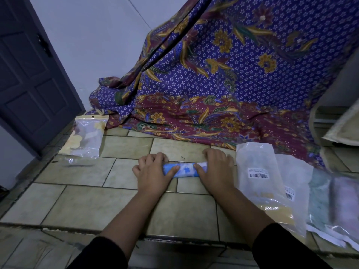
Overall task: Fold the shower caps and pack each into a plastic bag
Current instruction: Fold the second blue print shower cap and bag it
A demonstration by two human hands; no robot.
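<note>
Just the one feed for me here: a wide-angle head cam, pointing forward and down at the tiled floor (81, 202). It sits close, with the left hand (153, 172) and right hand (215, 169) dead centre and the draped cloth (252, 78) filling the far side.

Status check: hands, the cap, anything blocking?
Both on: left hand and right hand grip the shower cap, one at each end. Cap rolled on the tiled floor, not yet bagged. The plastic bags lie to the right, nothing between.
</note>
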